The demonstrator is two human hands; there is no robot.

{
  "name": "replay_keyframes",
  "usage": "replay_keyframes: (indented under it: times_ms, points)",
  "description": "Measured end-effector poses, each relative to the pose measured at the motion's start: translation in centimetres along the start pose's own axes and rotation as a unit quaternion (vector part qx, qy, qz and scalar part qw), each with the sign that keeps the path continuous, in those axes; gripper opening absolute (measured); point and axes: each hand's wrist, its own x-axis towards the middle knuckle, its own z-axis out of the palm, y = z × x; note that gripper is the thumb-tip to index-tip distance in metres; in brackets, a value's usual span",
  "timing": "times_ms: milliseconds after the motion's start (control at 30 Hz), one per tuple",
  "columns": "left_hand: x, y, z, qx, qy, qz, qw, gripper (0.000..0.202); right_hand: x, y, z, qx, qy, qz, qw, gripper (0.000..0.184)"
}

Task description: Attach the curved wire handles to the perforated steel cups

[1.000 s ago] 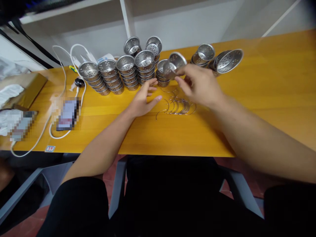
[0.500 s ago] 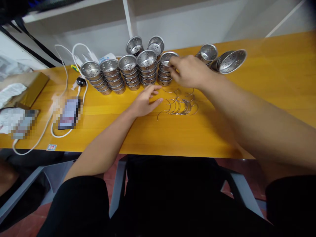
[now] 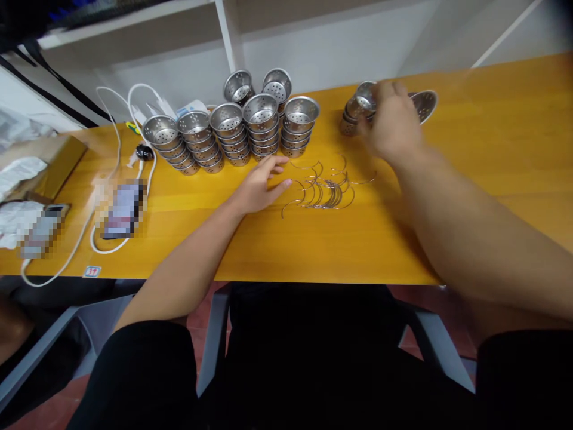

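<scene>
Perforated metal cups point(image 3: 301, 113) stand nested in several upright stacks along the back of the yellow table. At the right, my right hand point(image 3: 396, 122) is curled against a tilted perforated metal cup point(image 3: 362, 101), thumb in front and fingers behind. Motion blurs this hand, and it covers part of the cups there. Below that cup, another metal cup point(image 3: 349, 123) shows. My left hand point(image 3: 262, 185) lies open on the table, thumb and fingers apart, holding nothing. Close to its fingertips are thin curved metal wires point(image 3: 331, 194), several bunched together and others loose.
Beyond my right hand lies a tipped metal cup point(image 3: 425, 106). Two phones point(image 3: 123, 210) with white cables point(image 3: 120, 128) and a cardboard box point(image 3: 67, 155) occupy the left side. A white shelf divider point(image 3: 226, 36) rises behind the stacks. A numbered label point(image 3: 92, 272) is near the front edge.
My right hand has left the rightmost upright stack and moved right to the cups there. My left hand stays in place. The view has shifted slightly.
</scene>
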Motion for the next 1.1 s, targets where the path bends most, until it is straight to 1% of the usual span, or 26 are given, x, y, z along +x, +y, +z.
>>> replay_keyframes:
  times_ms: [33,100,167,300,367,467,667,800,900,967,1033,1100]
  points:
    - [0.0,0.0,0.0,0.0,0.001,0.002,1.0,0.05,0.0,0.1,0.1,-0.024,-0.021,0.019,0.999,0.047]
    - [0.0,-0.2,0.1,-0.003,0.004,0.008,1.0,0.05,-0.3,-0.2,-0.2,-0.049,-0.045,0.012,0.998,0.037]
    - [0.0,-0.3,0.1,-0.006,0.009,0.014,1.0,0.051,-1.0,-1.2,-0.9,-0.054,-0.044,-0.003,0.998,0.039]
    - [0.0,-0.6,0.0,-0.006,0.011,0.021,1.0,0.051,-2.3,-3.1,-2.3,-0.086,-0.078,0.03,0.993,0.044]
    - [0.0,-0.7,0.0,-0.005,0.009,0.023,1.0,0.051,-2.6,-3.5,-2.5,-0.095,-0.101,0.037,0.99,0.047]
    - [0.0,-0.7,0.1,-0.005,0.006,0.025,1.0,0.05,-2.8,-3.4,-2.4,-0.094,-0.119,0.041,0.988,0.045]
    - [-0.1,-0.8,0.1,-0.01,0.005,0.04,0.999,0.049,-2.6,-2.6,-1.7,-0.097,-0.11,0.026,0.989,0.039]
    - [-0.1,-0.8,0.1,-0.005,0.001,0.038,0.999,0.047,-2.4,-2.1,-1.4,-0.073,-0.079,0.007,0.994,0.032]
    - [-0.1,-0.9,0.1,-0.002,0.006,0.04,0.999,0.048,-2.0,-1.7,-1.7,-0.032,-0.025,-0.032,0.999,0.032]
    - [-0.1,-0.8,0.1,-0.008,0.009,0.046,0.999,0.05,-1.9,-1.8,-2.3,-0.006,0.018,-0.074,0.997,0.034]
    - [-0.2,-0.7,0.4,-0.026,0.018,0.053,0.998,0.057,-2.3,-2.4,-3.2,0.035,0.061,-0.15,0.986,0.026]
    - [-0.1,-0.5,0.7,-0.056,0.037,0.053,0.996,0.071,-3.4,-3.7,-3.9,0.1,0.09,-0.256,0.957,0.016]
